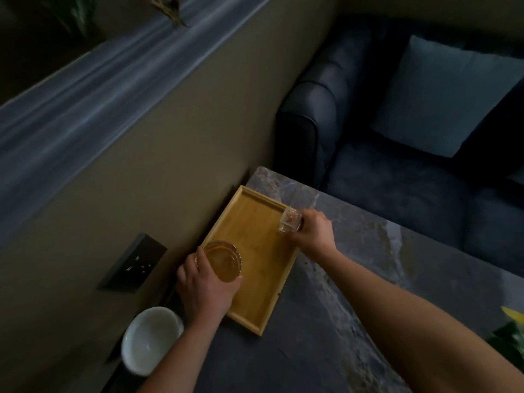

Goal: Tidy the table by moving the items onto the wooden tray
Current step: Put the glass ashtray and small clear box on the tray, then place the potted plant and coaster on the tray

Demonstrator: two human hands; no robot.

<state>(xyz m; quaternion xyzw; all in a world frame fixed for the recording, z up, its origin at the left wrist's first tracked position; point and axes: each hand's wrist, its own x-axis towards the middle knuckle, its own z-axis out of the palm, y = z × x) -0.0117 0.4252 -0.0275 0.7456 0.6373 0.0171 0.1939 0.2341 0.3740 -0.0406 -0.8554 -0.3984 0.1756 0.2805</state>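
A wooden tray (256,279) lies on the grey marble table (340,321), close to the wall. My left hand (204,290) grips a round clear glass dish (224,260) over the tray's left side. My right hand (313,231) holds a small square clear glass container (290,219) at the tray's far right rim. A white bowl (150,340) stands on the table's near left edge, under my left forearm.
A beige wall with a black socket plate (133,263) runs along the table's left side. A dark blue sofa (411,171) with a light cushion (442,95) stands beyond the table. Green and yellow leaves (510,336) show at the right edge.
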